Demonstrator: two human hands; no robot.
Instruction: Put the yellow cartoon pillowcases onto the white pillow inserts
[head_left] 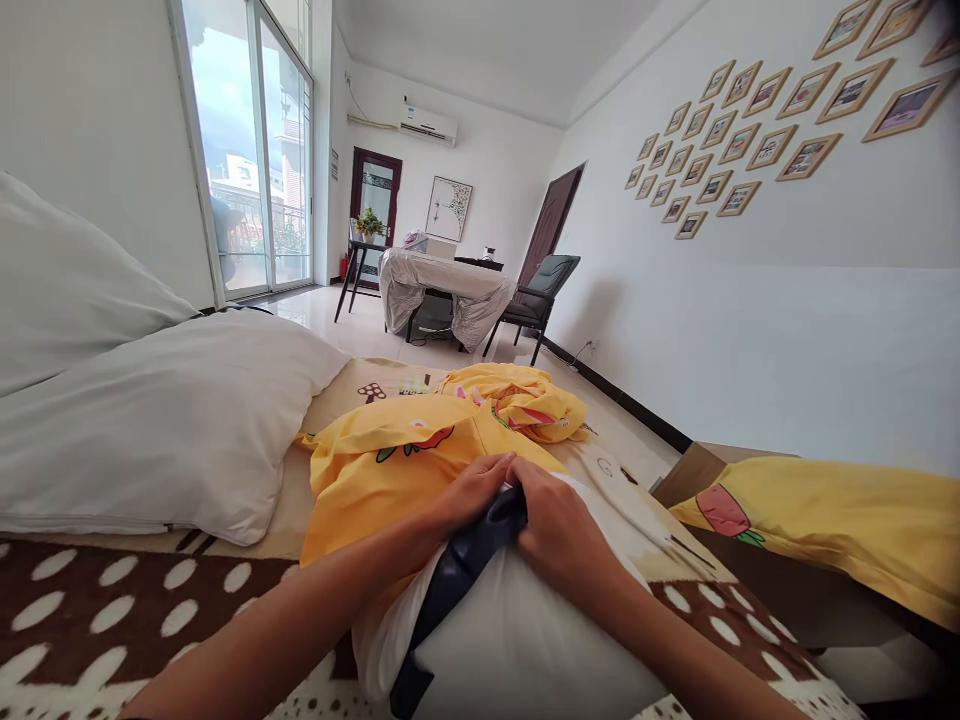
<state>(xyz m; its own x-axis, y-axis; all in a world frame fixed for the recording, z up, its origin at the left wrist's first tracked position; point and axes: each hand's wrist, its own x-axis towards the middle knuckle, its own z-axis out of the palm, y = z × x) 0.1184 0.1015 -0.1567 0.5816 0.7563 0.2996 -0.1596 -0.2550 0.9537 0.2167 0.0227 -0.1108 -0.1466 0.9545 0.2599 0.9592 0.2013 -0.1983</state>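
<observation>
My left hand (pixel 474 492) and my right hand (pixel 553 508) meet at the middle of the view, thumbs side by side. Both are closed on the far end of a white pillow (pixel 555 625) that has a dark blue band (pixel 457 575) along it. Just beyond the hands, a yellow pillowcase (pixel 352 475) with a carrot print lies spread, touching the pillow's far end. Its opening is hidden behind my hands and forearms. Farther back, a second yellow cloth (pixel 525 390) lies crumpled in a heap.
White pillows (pixel 187 410) are piled at the left on a brown and cream patterned blanket (pixel 112 600). A yellow-cased pillow (pixel 840 520) lies over a cardboard box (pixel 694 465) at the right. Beyond stand a covered table (pixel 442 275) and a black chair (pixel 540 295).
</observation>
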